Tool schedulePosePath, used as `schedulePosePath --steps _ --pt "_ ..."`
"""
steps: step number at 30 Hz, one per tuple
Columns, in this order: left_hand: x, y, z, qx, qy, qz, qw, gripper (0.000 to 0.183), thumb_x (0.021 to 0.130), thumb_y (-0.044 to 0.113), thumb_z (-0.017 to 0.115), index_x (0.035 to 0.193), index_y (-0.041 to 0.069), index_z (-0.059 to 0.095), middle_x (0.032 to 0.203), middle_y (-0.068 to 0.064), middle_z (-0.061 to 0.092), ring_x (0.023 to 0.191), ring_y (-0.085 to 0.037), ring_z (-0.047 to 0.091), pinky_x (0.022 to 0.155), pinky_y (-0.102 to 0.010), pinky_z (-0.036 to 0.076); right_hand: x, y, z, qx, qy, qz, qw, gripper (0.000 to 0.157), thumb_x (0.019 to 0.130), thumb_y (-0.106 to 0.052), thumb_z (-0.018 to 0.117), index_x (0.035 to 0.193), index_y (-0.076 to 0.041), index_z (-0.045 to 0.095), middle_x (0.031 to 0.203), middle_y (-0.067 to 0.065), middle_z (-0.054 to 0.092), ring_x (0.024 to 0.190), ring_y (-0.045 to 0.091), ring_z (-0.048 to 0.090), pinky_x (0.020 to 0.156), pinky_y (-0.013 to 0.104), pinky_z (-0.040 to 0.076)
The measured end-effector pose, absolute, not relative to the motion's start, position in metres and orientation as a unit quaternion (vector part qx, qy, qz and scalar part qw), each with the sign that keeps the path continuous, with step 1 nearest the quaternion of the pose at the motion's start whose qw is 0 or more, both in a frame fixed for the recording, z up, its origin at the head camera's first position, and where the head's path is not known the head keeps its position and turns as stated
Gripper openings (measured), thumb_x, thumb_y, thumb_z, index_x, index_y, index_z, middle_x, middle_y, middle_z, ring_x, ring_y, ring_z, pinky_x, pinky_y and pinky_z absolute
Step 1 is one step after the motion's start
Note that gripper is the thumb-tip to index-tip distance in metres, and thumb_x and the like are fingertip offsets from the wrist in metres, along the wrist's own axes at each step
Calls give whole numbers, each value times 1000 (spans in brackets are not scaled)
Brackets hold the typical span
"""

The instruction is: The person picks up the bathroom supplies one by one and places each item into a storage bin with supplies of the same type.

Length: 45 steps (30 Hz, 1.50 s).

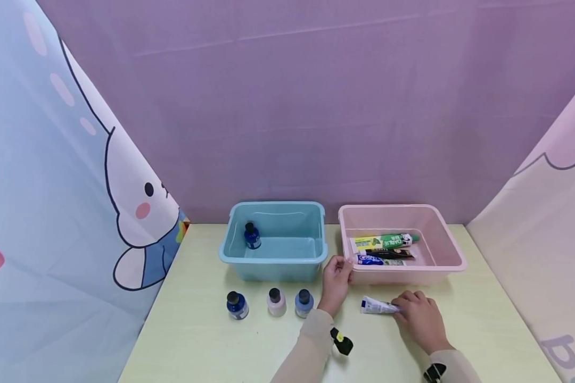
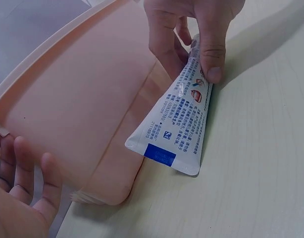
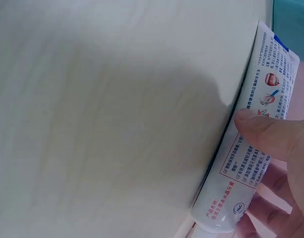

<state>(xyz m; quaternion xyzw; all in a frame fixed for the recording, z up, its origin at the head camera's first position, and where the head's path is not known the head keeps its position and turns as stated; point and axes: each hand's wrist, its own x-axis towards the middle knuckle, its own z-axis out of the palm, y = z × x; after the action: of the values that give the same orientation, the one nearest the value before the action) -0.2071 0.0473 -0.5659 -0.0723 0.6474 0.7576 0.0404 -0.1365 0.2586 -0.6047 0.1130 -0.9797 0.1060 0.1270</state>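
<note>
Hands: the left hand [image 1: 336, 281] grips the near left corner of the pink bin [image 1: 407, 275]; the right hand [image 1: 420, 319] pinches a white tube [image 1: 377, 306] between thumb and fingers. Both hands are engaged. The worktop [image 1: 196, 346] carries all items. Upon it the pink bin stands at right and the blue bin [image 1: 278, 271] at left, side by side and apart. Inside the pink bin lie a green-and-yellow tube [image 1: 383, 242], a black tube [image 1: 390, 254] and a blue tube [image 1: 371, 260]. The white tube is in front of that bin, outside it; whether it has left the worktop cannot be told. One navy bottle [image 1: 252, 237] is in the blue bin; a dark blue bottle [image 1: 237, 307], a pale pink bottle [image 1: 276, 304] and a light blue bottle [image 1: 304, 305] stand in a row before it. Assessment: the step in hand appears to be picking up the white tube; the next move would call for raising it over the near rim, bin steadied.
</note>
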Motion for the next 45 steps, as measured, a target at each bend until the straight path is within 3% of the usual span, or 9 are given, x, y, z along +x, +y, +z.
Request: schedulePosePath --steps 7,22,45 --pt "-208 47 -566 -74 641 762 47 18 95 34 59 96 17 58 83 2 56 76 -14 54 73 -34 51 -138 259 -605 141 -970 114 160 28 65 -20 85 89 -21 72 89 -7 69 83 19 57 66 40 47" --pt "-208 48 -567 -77 637 766 45 19 94 35 60 96 16 58 83 2 55 76 -15 55 75 -40 53 -136 260 -595 164 -968 108 159 27 66 -17 85 91 -20 74 87 -8 68 81 16 58 65 37 48" --pt "-208 46 -569 -56 638 768 31 16 95 32 60 94 16 58 80 3 55 72 -14 54 72 -39 52 -138 267 -579 176 -956 108 206 23 66 -14 83 87 -19 75 87 -6 70 83 19 60 67 42 49"
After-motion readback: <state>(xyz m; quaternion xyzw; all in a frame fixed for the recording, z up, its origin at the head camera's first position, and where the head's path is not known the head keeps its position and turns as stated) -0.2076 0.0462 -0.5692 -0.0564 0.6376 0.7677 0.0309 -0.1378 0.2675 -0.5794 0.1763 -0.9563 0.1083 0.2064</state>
